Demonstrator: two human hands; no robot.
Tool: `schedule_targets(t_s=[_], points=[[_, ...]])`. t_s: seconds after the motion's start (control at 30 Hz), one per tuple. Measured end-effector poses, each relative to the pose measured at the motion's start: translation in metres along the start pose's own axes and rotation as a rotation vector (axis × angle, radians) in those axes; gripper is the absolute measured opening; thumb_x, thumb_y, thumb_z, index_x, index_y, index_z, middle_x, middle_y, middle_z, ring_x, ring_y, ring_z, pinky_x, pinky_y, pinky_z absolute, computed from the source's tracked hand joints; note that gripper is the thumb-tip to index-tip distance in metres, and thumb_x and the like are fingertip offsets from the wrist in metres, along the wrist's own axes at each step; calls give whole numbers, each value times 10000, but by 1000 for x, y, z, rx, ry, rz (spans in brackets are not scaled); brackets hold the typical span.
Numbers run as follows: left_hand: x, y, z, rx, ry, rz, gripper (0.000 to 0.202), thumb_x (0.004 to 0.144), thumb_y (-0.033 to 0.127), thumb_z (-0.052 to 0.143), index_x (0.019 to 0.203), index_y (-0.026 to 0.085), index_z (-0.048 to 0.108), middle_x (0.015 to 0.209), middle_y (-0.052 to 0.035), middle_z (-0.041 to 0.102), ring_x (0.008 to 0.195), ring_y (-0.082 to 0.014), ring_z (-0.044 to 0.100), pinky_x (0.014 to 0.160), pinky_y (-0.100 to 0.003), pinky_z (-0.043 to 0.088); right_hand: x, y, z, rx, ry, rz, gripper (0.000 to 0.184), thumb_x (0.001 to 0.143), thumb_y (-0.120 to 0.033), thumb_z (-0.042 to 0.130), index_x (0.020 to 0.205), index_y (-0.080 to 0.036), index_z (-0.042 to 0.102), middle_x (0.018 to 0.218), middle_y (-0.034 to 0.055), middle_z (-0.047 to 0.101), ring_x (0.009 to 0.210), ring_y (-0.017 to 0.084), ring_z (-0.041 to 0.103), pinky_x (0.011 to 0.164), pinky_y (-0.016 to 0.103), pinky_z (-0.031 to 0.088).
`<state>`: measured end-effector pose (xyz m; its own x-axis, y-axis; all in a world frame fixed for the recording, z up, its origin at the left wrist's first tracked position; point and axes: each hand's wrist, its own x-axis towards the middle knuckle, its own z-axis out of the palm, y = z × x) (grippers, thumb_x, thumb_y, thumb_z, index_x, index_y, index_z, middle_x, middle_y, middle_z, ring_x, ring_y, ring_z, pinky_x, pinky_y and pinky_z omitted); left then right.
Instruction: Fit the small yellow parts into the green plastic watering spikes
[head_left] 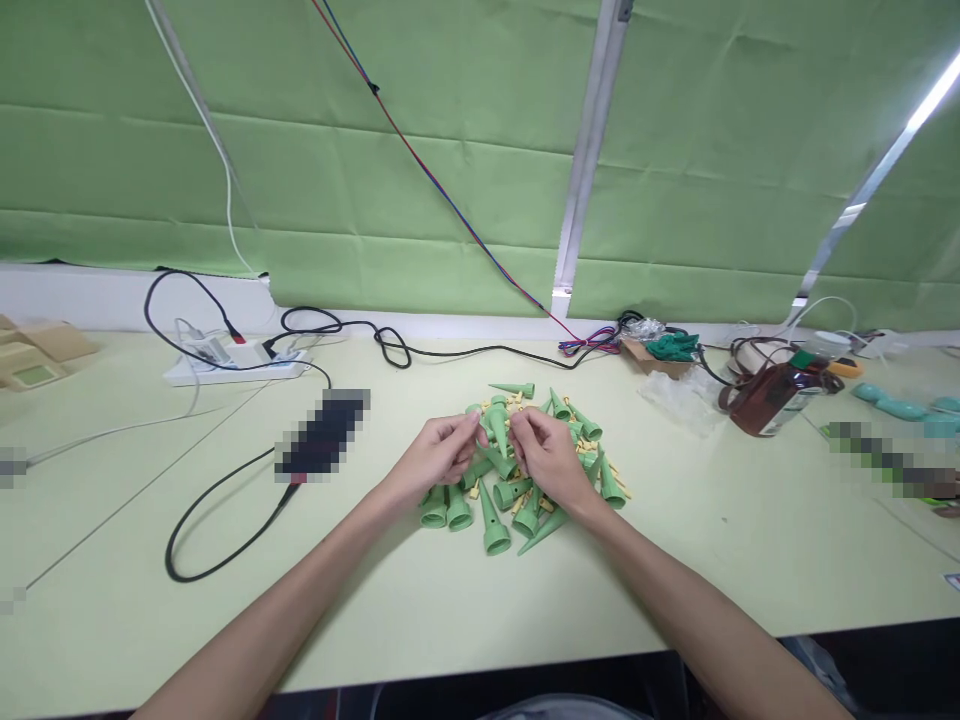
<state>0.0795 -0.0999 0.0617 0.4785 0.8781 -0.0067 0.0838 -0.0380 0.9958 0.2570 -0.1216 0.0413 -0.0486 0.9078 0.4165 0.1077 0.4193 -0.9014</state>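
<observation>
My left hand (448, 450) is closed in a pinch at the side of a green plastic spike (499, 428), whose wide end is up and whose tip points down. On the spike's other side, my right hand (553, 458) is pinched too; whatever lies between its fingertips is too small to make out. Under and around both hands spreads a pile of similar hollow green cone-shaped spikes (495, 530), some with holes near the rim. Small yellow plastic pieces (619, 482) are scattered among them. My hands hide part of the pile.
To the left lie a blurred dark device (322, 435) on a looping black cable (169, 540) and a white power strip (236, 368). At the right stand a brown bottle (780, 395) and a clear plastic bag (682, 400). The table's front edge (450, 668) is close to me.
</observation>
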Motion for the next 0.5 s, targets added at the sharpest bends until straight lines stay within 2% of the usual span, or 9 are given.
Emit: schedule_targets(t_s=[0.1, 0.2, 0.4, 0.5], points=[[-2, 4, -1, -84, -95, -90, 490, 866, 608, 525, 659, 172, 439, 534, 79, 253, 428, -42, 176, 401, -195, 114, -1, 0, 0, 8, -48, -9, 372, 961, -470, 474, 712, -194, 485, 558, -53, 435, 462, 92, 412, 462, 230, 324], [-5, 5, 1, -119, -119, -120, 508, 837, 601, 580, 636, 169, 405, 551, 72, 279, 441, -33, 183, 411, -188, 109, -2, 2, 0, 11, -78, -13, 376, 965, -480, 462, 720, -197, 490, 535, -60, 419, 444, 91, 395, 452, 230, 313], [-6, 4, 2, -136, -109, -98, 474, 791, 571, 659, 663, 164, 454, 566, 79, 255, 457, -32, 166, 419, -191, 93, -2, 2, 0, -7, -86, -24, 399, 975, -476, 446, 689, -199, 473, 510, -62, 402, 436, 92, 387, 457, 235, 313], [-6, 4, 1, -78, -120, -64, 454, 777, 556, 678, 678, 168, 465, 566, 86, 238, 449, -33, 174, 414, -196, 107, -2, 1, 0, 13, -84, 0, 424, 976, -479, 439, 655, -202, 440, 507, -61, 397, 421, 91, 395, 450, 238, 324]])
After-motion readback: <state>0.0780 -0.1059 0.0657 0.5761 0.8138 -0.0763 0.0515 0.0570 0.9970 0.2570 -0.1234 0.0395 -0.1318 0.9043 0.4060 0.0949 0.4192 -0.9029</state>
